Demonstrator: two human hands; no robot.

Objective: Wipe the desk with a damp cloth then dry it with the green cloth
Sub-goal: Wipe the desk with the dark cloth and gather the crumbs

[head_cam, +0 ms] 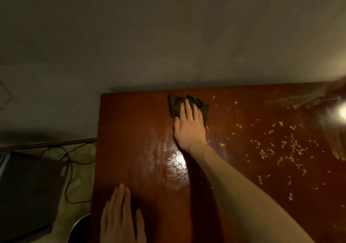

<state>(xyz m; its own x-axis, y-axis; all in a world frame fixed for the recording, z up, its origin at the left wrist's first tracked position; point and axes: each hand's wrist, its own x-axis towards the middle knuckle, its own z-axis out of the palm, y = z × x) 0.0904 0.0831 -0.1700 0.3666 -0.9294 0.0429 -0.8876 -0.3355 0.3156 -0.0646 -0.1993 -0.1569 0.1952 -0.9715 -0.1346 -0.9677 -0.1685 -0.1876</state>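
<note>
A glossy reddish-brown wooden desk fills the lower right of the head view. A dark, crumpled cloth lies near the desk's far edge, and my right hand presses flat on it with fingers spread over its near side. In this dim light the cloth looks dark olive. A wet, shiny streak runs down the desk just left of my right forearm. My left hand rests flat on the desk near its front left corner, holding nothing. Several small yellowish crumbs are scattered over the right part of the desk.
A grey wall rises directly behind the desk. Left of the desk, lower down, lie a dark flat laptop-like object, a looping black cable and the rim of a round metal container. A bright glare sits at the right edge.
</note>
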